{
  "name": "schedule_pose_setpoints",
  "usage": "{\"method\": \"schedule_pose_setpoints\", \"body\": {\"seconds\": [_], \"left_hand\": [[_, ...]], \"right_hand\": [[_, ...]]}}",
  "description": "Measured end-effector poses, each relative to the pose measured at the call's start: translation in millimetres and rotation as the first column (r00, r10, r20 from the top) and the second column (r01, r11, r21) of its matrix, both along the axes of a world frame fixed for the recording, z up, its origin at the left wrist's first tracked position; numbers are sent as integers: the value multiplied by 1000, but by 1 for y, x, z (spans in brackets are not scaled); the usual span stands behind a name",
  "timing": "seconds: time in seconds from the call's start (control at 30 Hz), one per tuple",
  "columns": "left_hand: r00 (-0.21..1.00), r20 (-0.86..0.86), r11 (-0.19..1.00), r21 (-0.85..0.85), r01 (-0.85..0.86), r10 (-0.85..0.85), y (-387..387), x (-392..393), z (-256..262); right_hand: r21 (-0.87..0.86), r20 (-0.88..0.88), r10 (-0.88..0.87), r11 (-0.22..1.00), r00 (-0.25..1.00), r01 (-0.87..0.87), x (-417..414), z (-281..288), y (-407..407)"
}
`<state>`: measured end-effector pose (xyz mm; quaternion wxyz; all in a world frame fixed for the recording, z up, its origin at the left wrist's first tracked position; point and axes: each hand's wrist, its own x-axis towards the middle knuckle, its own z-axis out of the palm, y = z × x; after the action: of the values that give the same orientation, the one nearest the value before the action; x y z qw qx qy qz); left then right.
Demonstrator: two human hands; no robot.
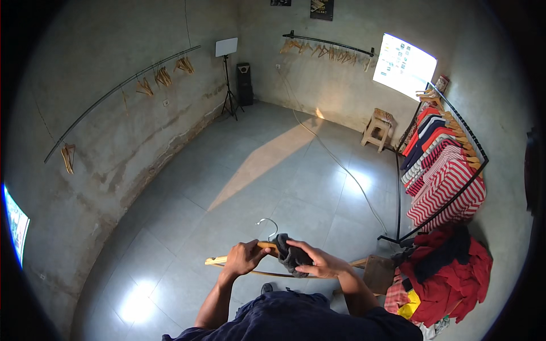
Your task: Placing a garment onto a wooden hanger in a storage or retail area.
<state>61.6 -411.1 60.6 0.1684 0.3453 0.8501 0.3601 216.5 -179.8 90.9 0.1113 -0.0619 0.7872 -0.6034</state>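
A wooden clothes hanger (217, 260) with a metal hook lies across in front of me at waist height. My left hand (244, 258) grips its top bar just left of the hook. Around the hanger, right of the hook, sits a bunched dark grey knitted cloth (291, 258). My right hand (320, 261) holds this cloth between thumb and fingers, with its palm side partly hidden. The hanger's right end shows beyond my right wrist.
At the right, a black metal rack (399, 204) bears striped shirts (448, 183) on hangers. Below it lies a pile of red clothes (456, 277) beside a wooden stool (377, 273). A cable (337, 160) crosses the tiled floor. Wall rails (115, 89) hold wooden hangers.
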Motion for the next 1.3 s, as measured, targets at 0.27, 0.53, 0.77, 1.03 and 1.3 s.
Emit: {"method": "schedule_pose_setpoints", "body": {"seconds": [0.27, 0.53, 0.77, 1.03, 1.3], "left_hand": [[991, 131, 997, 71, -18, 8, 6, -3, -15], [995, 102, 990, 144, 2, -17, 7, -7, -8], [994, -107, 992, 128, 16, -3, 18, -9, 1], [977, -197, 996, 34, -77, 82, -18, -39, 29], [992, -124, 993, 117, -6, 21, 12, -29, 23]], "right_hand": [[-20, -143, -122, 992, 982, 121, 0, 7, -4], [56, -291, -253, 958, 923, 280, -15, -7, -6], [283, -355, -267, 883, 896, 375, -43, -13, -26], [643, -92, -179, 741, 980, 196, -26, -12, 8], [401, -427, -245, 811, 870, 426, -57, -10, -12]]}}
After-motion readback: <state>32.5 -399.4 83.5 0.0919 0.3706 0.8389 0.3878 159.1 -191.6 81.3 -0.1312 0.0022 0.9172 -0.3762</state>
